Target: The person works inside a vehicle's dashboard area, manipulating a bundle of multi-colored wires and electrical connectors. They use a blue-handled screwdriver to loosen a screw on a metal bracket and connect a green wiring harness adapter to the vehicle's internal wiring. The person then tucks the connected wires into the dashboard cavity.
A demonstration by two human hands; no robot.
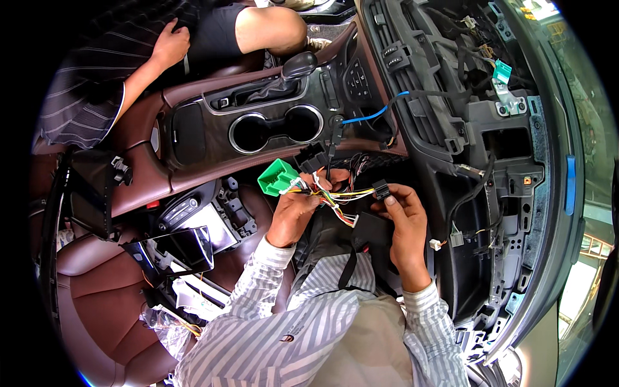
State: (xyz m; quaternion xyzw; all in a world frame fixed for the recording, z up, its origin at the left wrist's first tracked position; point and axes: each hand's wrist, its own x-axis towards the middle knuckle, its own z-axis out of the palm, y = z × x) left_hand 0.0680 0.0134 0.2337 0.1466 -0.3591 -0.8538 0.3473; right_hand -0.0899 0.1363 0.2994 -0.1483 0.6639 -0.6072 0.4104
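While I watch remotely, L hand (293, 216) has its fingers, partly hidden, curled round multicolored wires (331, 201); R hand (406, 219) pinches a small black conn. (382, 189) btwn thumb & fingers. Green conn. (278, 178): just beyond L thumb, to its left. Black box (372, 232): below R fingertips. Small print on striped shirt (309, 322), below L fingers; I can't read it.

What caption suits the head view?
Left hand grips wires with a green plug; right hand holds a black plug, beside a car console.
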